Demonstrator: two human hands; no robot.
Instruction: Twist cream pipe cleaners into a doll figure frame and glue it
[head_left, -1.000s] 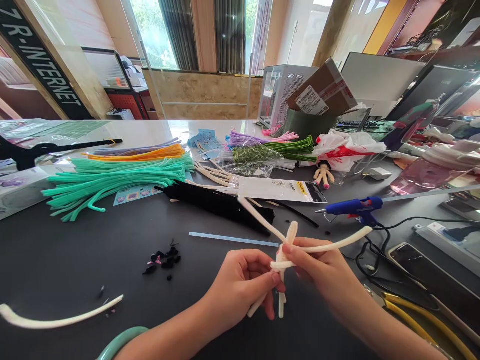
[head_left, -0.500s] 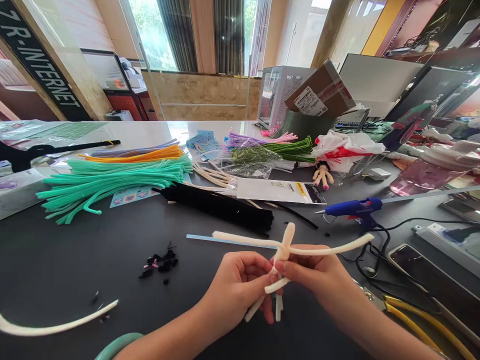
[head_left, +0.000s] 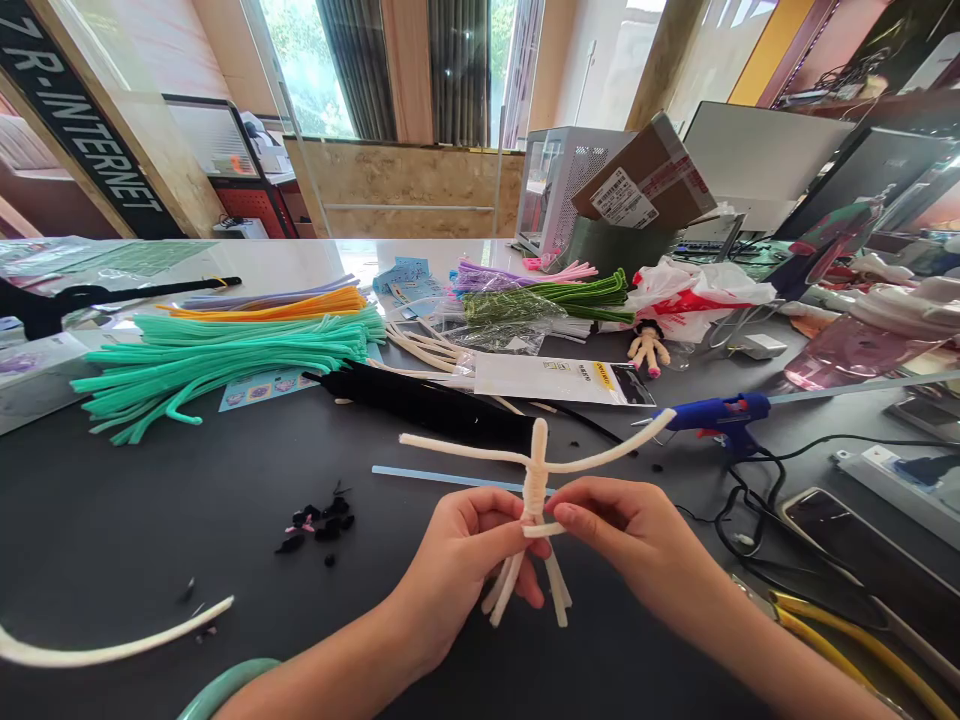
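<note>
"What are your fingers doing?"

"My left hand (head_left: 480, 545) is pinching the pale fuzzy figure (head_left: 535, 490) low on its wrapped body. I guess that's steadying it while the long upper ends (head_left: 465, 449) are sticking out freely and the lower ends (head_left: 559, 595) are hanging below."

"And the right?"

"My right hand (head_left: 619, 520) is holding thumb and forefinger close together at the short strand (head_left: 543, 531); I can't tell whether they're gripping or merely touching."

"So where's the figure?"

"It's standing upright between my hands, above the dark table (head_left: 300, 600), nearer me than the black bundle (head_left: 435, 405)."

"Why's the glue gun (head_left: 712, 412) lying off right?"

"Perhaps it's leaving me elbow room; black scraps (head_left: 330, 525) are lying leftward."
</note>
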